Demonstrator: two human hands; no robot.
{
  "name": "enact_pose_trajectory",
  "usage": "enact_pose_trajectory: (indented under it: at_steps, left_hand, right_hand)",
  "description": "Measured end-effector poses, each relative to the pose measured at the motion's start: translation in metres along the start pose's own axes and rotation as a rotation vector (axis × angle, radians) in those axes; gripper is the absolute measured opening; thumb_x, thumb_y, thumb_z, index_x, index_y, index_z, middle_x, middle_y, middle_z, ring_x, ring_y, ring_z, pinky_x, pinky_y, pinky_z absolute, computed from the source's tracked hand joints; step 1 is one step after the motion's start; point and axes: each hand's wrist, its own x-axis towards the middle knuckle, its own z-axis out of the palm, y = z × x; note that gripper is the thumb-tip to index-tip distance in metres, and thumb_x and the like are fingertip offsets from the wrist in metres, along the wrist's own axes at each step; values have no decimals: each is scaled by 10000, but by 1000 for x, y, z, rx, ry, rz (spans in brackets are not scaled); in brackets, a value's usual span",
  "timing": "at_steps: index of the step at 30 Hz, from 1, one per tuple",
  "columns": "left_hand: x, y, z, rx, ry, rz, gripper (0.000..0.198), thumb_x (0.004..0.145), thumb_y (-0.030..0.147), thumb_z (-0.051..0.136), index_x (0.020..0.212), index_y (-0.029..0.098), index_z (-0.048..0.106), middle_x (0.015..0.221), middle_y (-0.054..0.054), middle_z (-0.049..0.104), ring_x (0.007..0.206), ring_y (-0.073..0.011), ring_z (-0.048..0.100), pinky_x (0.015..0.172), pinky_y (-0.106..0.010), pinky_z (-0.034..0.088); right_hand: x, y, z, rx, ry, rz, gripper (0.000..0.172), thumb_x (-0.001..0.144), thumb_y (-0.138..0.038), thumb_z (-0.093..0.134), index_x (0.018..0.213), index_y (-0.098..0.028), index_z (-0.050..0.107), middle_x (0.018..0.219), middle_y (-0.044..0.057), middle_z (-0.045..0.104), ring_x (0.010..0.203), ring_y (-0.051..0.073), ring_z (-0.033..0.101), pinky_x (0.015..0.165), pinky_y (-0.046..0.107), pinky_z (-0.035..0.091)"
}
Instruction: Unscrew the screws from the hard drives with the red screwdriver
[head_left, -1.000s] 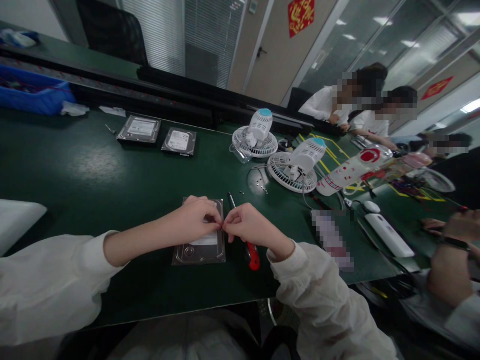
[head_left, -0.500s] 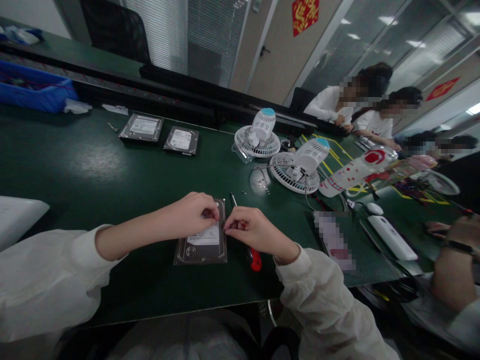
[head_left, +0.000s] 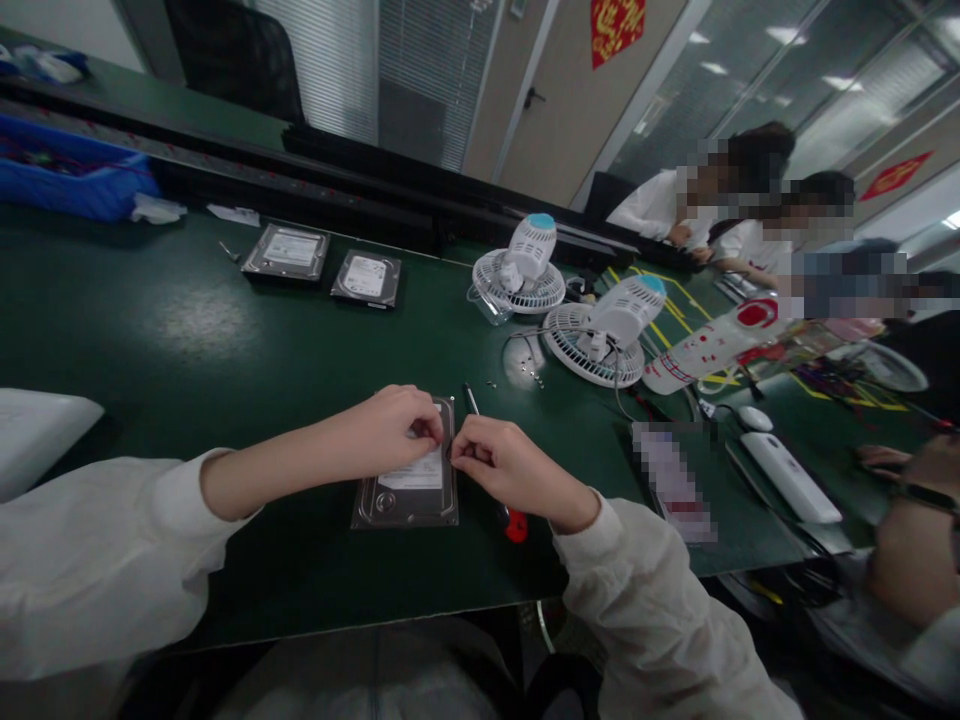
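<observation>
A hard drive [head_left: 409,507] lies flat on the green table before me, its white label partly covered. Over its upper part is my left hand [head_left: 407,425], fingers curled together; whatever they may hold is hidden. My right hand [head_left: 495,455] is at the drive's right edge, thumb and forefinger pinched on something too small to make out. Beneath and beside that hand lies a screwdriver [head_left: 515,526] with a red and black handle, its metal shaft pointing away from me. Several small screws [head_left: 534,378] are scattered on the table beyond it.
Two more hard drives [head_left: 287,252] lie at the back left, near a blue bin [head_left: 75,180]. Two white fans [head_left: 600,340] stand at the back right. A phone-like slab [head_left: 671,480] and a white power strip [head_left: 791,475] lie rightward. Another person's arm [head_left: 919,520] rests at far right.
The whole view has shifted slightly. Both hands stay at the hard drive in nearly the same pose, with the right fingers still pinched at its edge.
</observation>
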Motion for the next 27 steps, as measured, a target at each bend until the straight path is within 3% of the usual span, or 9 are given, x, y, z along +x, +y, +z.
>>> enact_pose_trajectory:
  at_steps: [9, 17, 27]
  left_hand:
    - [0, -1, 0, -23, 5, 34, 174, 891, 123, 630, 879, 186, 791, 902, -40, 750, 905, -203, 648, 816, -323, 474]
    - [0, -1, 0, -14, 5, 23, 179, 880, 123, 629, 887, 187, 796, 893, -46, 746, 883, -205, 657, 823, -332, 495]
    - [0, -3, 2, -10, 13, 34, 174, 901, 144, 623, 881, 181, 792, 900, -52, 742, 896, -212, 652, 825, -343, 481]
  right_hand:
    - [-1, 0, 0, 41, 4, 92, 88, 910, -103, 642, 838, -153, 650, 821, -18, 597, 653, 71, 475, 635, 230, 374]
    - [8, 7, -3, 188, -75, 266, 91, 892, -166, 637, 804, -146, 646, 585, -64, 543, 510, 65, 453, 521, 215, 345]
    - [12, 5, -4, 241, -97, 314, 93, 863, -159, 640, 774, -138, 656, 609, -43, 578, 524, 64, 479, 513, 204, 349]
